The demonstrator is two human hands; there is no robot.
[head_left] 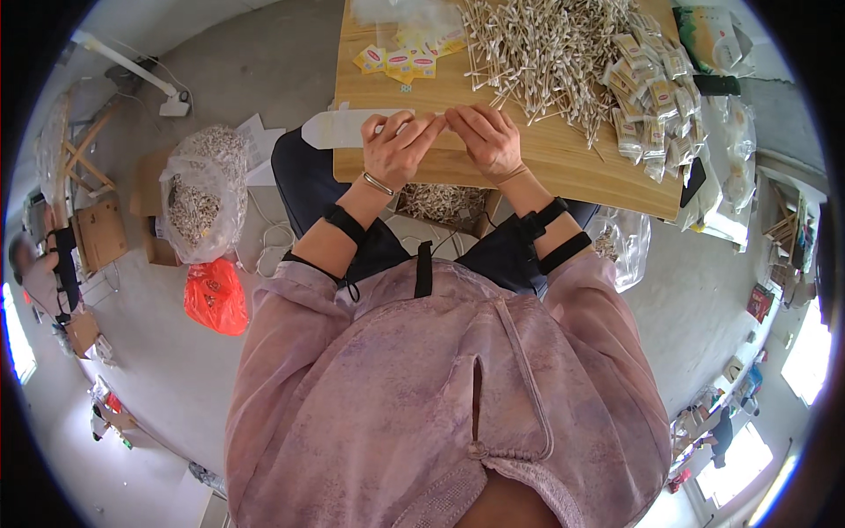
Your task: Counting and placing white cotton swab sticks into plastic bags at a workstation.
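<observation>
Head view: over the wooden table, left hand and right hand curl partly closed; any grip is indiscernible.

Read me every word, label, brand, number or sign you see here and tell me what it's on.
Yellow-and-white cards: red labels, lettering too small to read.
Small packets, at the table's right: printing too small to read.
Green-and-white bag, past the packets: markings too blurred to read.
Nothing here is clear enough to quote.
</observation>
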